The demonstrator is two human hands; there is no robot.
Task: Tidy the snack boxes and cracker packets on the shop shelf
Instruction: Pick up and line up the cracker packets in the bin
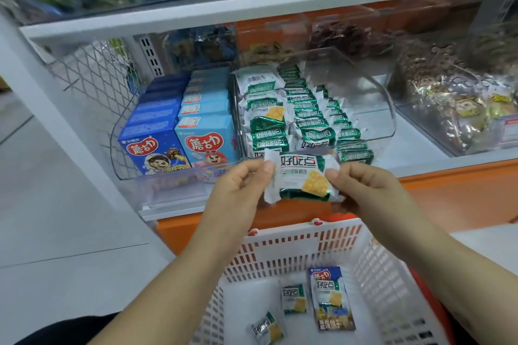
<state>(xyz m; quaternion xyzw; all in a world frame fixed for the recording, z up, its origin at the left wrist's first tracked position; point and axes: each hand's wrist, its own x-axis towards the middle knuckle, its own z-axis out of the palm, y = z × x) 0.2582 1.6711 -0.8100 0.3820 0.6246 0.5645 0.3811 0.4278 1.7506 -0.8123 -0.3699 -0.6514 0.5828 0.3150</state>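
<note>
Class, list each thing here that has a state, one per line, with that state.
Cracker packet: held up by both hands.
Left hand: pinches packet's left end.
Right hand: pinches packet's right end.
Snack boxes: upright, two rows.
Clear bin: partly filled with packets.
Basket: few loose packets inside.

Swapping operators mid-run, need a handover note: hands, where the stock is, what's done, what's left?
Left hand and right hand each pinch one end of a cracker packet, held in front of the shelf.
Done: snack boxes stand in two neat rows at left; cracker bin holds rows at left and middle, room at right.
Basket: two loose packets and a blue pack.
Left: likely shelve the held packet, then empty the basket.
</note>
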